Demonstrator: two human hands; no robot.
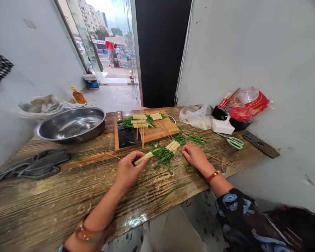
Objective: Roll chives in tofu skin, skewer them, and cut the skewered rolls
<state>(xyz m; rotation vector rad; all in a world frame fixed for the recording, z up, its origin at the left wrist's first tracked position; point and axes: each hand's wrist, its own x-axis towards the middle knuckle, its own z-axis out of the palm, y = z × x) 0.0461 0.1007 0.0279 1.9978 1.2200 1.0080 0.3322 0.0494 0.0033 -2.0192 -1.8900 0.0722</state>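
Head view: a worn wooden table (pixel 55 199) is carrying a cutting board (pixel 173 126) with leafy bundles (pixel 140 121) on it. Nearer, the right hand (pixel 195 158) is resting half-curled just beside a row of rolls (pixel 173 146) — whether it is gripping anything, I cannot tell. Left of that row, the left hand (pixel 130 168) is pinching a single pale roll (pixel 144 158) between thumb and fingers. It is probably feeling light, soft and easily unwrapped — its wrapped middle is offering the surest hold, loose greens (pixel 163 156) the poorest.
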